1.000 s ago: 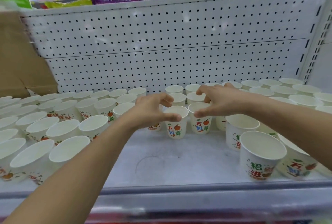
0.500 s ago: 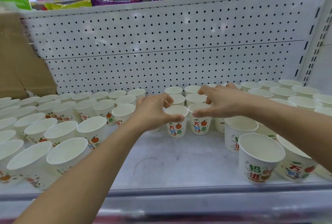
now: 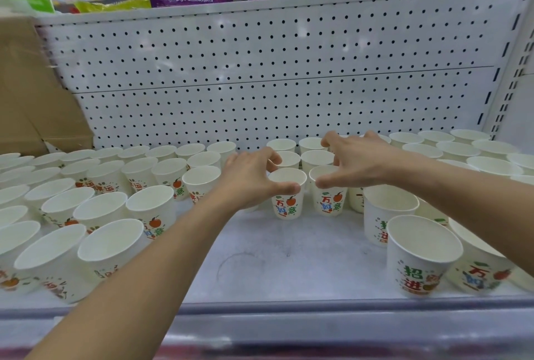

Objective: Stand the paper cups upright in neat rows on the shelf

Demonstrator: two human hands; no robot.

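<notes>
My left hand (image 3: 254, 180) pinches the left cup (image 3: 287, 206) by its rim, thumb in front, fingers curled behind. My right hand (image 3: 361, 166) grips the right cup (image 3: 329, 203) likewise. Both cups stand upright and empty, side by side mid-shelf (image 3: 260, 258). Rows (image 3: 170, 169) of empty cups flank them.

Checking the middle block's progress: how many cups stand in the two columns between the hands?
6: back pair by the pegboard, middle pair, then front-left cup in the left hand and front-right cup in the right hand. The hands may hide others.
</notes>
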